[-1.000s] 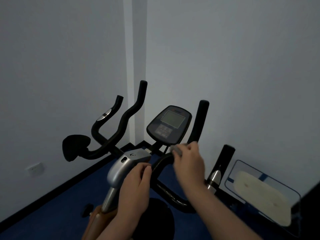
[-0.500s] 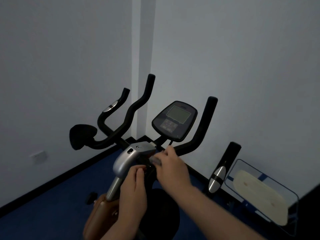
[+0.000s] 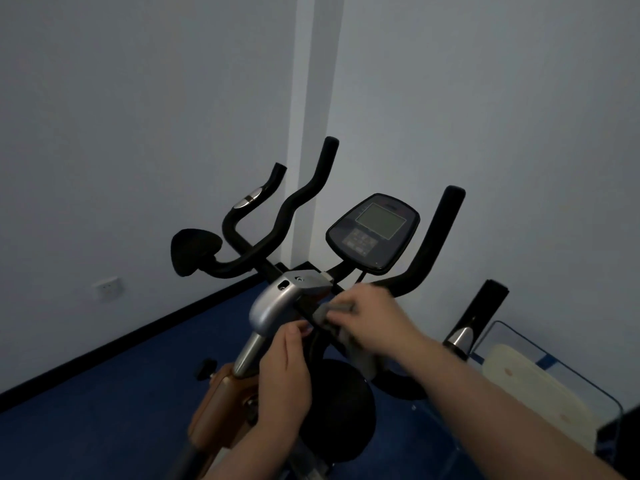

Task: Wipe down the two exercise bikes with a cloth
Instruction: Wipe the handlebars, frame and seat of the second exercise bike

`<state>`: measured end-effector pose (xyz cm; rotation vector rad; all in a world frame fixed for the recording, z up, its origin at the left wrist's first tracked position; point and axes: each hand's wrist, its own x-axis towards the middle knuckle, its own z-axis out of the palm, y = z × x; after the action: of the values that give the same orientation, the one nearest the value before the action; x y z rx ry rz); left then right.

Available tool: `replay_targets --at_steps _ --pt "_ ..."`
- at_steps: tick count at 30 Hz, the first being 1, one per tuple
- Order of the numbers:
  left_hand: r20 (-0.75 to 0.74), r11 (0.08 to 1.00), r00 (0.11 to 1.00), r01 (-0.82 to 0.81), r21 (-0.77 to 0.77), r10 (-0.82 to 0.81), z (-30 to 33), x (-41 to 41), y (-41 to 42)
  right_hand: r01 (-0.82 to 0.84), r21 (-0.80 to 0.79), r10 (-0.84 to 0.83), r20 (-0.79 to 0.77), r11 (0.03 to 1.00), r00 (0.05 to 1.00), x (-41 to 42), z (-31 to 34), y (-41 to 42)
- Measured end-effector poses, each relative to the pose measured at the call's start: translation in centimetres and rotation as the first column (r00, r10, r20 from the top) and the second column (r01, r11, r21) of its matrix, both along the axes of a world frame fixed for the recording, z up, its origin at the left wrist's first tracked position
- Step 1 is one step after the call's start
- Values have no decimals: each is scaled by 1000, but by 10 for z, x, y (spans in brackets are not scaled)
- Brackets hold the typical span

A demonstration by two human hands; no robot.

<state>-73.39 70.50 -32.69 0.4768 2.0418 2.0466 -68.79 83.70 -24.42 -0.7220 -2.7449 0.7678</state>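
An exercise bike stands in the room's corner, with black handlebars (image 3: pixel 427 258), a console screen (image 3: pixel 375 232) and a silver stem head (image 3: pixel 277 301). My right hand (image 3: pixel 372 322) grips a grey cloth (image 3: pixel 356 344) and presses it against the black bar just right of the stem head. My left hand (image 3: pixel 282 372) holds the stem below the silver head, fingers curled round it. A second set of black handlebars (image 3: pixel 249 216) with a black pad (image 3: pixel 194 251) shows behind on the left.
White walls meet in a corner (image 3: pixel 311 133) close behind the bike. The floor is blue (image 3: pixel 121 393) with a black skirting. A glass-edged stand with a cream board (image 3: pixel 533 386) sits at the right, beside a black post (image 3: pixel 481 313). A wall socket (image 3: pixel 107 287) is at the left.
My right hand has slid with the cloth from the right handlebar down and left towards the stem head. My left hand has stayed on the stem. The view has shifted slightly.
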Motion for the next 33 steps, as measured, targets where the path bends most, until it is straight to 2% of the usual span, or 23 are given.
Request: replay_targets --at_steps 3,5,6,8,10,11,12,13,16,17,20,24,26,27,30,32,33 --pt "50 999 998 -45 14 44 0 3 2 321 209 -290 -168 924 942 4 14 33" --pt "80 998 995 -59 37 56 -1 3 2 381 204 -335 -227 902 915 1 4 20" --pt "82 998 995 -56 41 53 -1 3 1 334 165 -296 -214 928 931 -1 -6 6" --pt "99 999 995 -24 43 20 -1 6 -2 108 139 -92 -113 984 989 -4 -22 -25" --pt "130 999 991 7 40 -12 -5 15 -9 -124 79 122 35 989 992 -2 -22 -37" --pt "123 999 992 18 31 -21 -8 21 -13 -173 -11 173 80 985 982 -2 -14 -33" --pt "99 1000 995 26 11 -27 -11 25 -17 -177 -66 183 103 982 978 -3 -4 -24" --pt "71 999 997 34 -13 -33 -12 29 -21 -148 -37 151 99 988 984 -5 4 -14" --pt "38 995 997 67 -80 -64 -15 36 -29 12 338 -13 -1 941 1000 -14 15 6" --pt "42 993 996 77 -94 -73 -15 37 -32 35 379 -31 -17 925 999 -15 12 3" --pt "59 991 995 91 -97 -86 -13 35 -38 -34 270 39 -14 962 999 -8 -12 -17" --pt "107 988 985 145 -57 -138 -16 28 -47 -251 -88 258 82 964 963 14 -14 -25" --pt "89 987 984 156 -40 -152 -17 24 -50 -259 -168 281 126 951 951 16 2 -12" --pt "79 987 985 156 -34 -153 -18 22 -50 -225 -133 238 98 965 966 14 8 -7" --pt "88 988 984 157 6 -157 -15 18 -49 -31 124 44 -106 992 993 7 3 -16" --pt "81 986 983 159 44 -162 -11 14 -49 -108 168 124 -87 980 988 6 -18 -40" --pt "63 984 983 167 56 -170 -7 10 -49 -153 117 162 -76 981 984 9 -27 -47"
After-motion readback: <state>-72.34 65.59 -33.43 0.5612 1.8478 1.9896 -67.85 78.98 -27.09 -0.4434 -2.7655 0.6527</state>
